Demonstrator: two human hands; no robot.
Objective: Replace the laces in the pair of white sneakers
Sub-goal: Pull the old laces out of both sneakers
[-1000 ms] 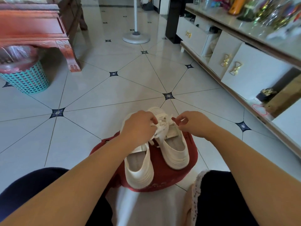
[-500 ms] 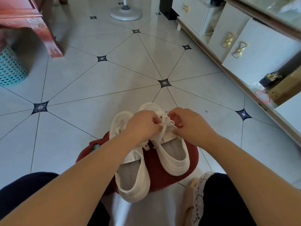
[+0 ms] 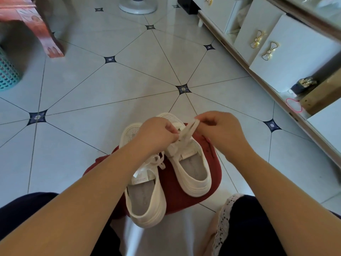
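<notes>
white sneakers [image 3: 191,170] sit on a red cushion [image 3: 212,191] at 6 o'clock. left hand [image 3: 156,133] and right hand [image 3: 219,130] each pinch the lace [image 3: 188,131], its loop drawn toward 1 o'clock. a hard tug could jam the knot or drag the shoe off.

support: red stool [image 3: 212,182] is standing on the tiled floor [image 3: 110,93] | on stool: left sneaker [image 3: 145,206] and right sneaker [image 3: 191,174] are lying side by side, toes pointing away, left heel overhanging the near edge | on floor: fan base [image 3: 137,5], wooden table leg [image 3: 51,45] and teal basket [image 3: 7,72] are standing well apart from the stool
</notes>
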